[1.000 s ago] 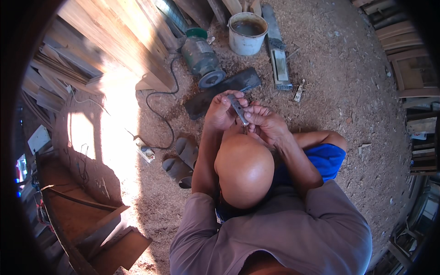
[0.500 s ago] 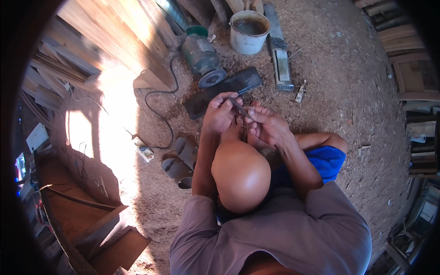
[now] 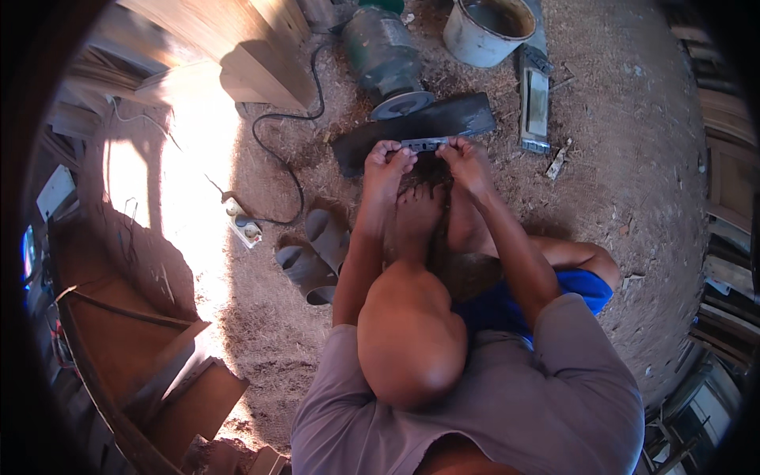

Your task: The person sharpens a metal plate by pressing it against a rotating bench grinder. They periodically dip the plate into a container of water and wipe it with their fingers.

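Both my hands hold a short, flat metal planer blade [image 3: 424,146] with dark slots, one end each. My left hand [image 3: 386,165] pinches its left end between thumb and fingers, and my right hand [image 3: 469,162] grips the right end the same way. The blade is held level across, in front of the grinding wheel [image 3: 402,105] of a green bench grinder [image 3: 384,57]. A dark slab [image 3: 463,113] lies on the ground below the wheel, behind the blade. From this view I cannot tell whether the blade touches the slab.
A white bucket [image 3: 467,41] of murky water stands beyond, beside a sharpening stone [image 3: 537,103] on a narrow board. The grinder's black cable [image 3: 297,178] runs to a power strip [image 3: 241,223] at left. Sandals [image 3: 313,253] lie near my left arm; timber [image 3: 261,59] leans behind.
The blade was slanted close above my foot; now it is level and farther forward, near the wheel. Both hands have moved forward and apart to its ends. My view has shifted too.
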Available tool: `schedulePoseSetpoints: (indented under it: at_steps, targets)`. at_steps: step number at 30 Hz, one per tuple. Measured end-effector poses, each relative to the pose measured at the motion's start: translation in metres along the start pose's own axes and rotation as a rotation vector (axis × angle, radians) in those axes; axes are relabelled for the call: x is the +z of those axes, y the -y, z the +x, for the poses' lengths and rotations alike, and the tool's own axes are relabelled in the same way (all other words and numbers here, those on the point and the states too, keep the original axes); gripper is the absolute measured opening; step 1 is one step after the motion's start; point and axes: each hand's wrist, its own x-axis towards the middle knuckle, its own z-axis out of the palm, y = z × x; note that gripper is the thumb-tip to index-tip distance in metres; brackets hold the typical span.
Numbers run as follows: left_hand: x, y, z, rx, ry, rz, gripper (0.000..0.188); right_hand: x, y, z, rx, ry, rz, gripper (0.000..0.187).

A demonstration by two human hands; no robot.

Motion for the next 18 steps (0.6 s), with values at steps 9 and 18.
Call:
schedulePoseSetpoints:
  at_steps: [9, 18]
  targets:
    - [-0.023, 0.013, 0.049, 0.02, -0.098, 0.481, 0.011, 0.014, -0.017, 0.055, -0.126, -0.035, -0.389, 0.022]
    - [-0.022, 0.003, 0.065, 0.026, -0.124, 0.387, 0.013, 0.021, -0.036, 0.087, -0.161, -0.059, -0.395, 0.026]
